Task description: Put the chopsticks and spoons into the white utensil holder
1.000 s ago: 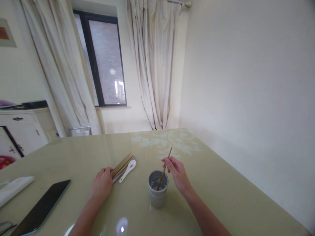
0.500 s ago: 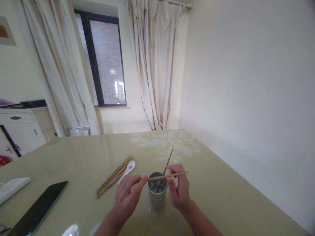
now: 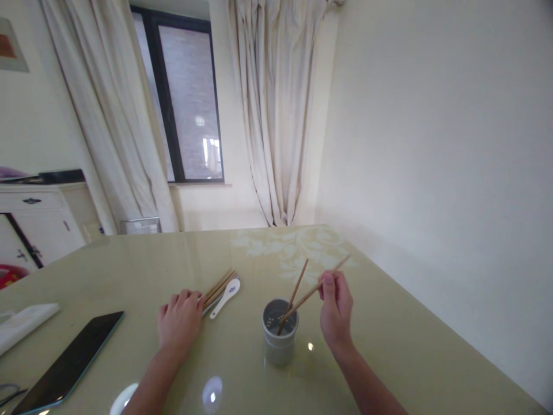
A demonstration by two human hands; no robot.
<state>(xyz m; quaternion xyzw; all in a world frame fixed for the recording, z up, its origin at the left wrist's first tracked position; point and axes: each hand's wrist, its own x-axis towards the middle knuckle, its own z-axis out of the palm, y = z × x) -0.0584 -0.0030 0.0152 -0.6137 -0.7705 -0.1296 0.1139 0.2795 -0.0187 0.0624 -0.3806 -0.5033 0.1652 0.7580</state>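
Note:
A grey cup (image 3: 280,349) with small holes in its bottom stands upright on the table. One chopstick (image 3: 299,282) leans inside it, its top end sticking out. My right hand (image 3: 337,308) is closed on another wooden chopstick (image 3: 309,294), tilted, its lower end over the cup's mouth. Left of the cup, my left hand (image 3: 180,323) lies over the near ends of several chopsticks (image 3: 219,286), its fingers curled round them. Some fingertips are hidden. Beside these chopsticks lies a white spoon (image 3: 227,297) with a blue mark on its handle or bowl.
A dark phone or tablet (image 3: 71,363) lies at the left of the table (image 3: 389,346), near a white object (image 3: 28,324). A round white thing (image 3: 123,399) shows at the bottom edge. Behind are a window (image 3: 190,104), curtains (image 3: 276,115) and a wall on the right.
My left hand has let go of the chopstick's end and moved left to the other chopsticks. My right hand has tilted its chopstick so the lower end points into the cup.

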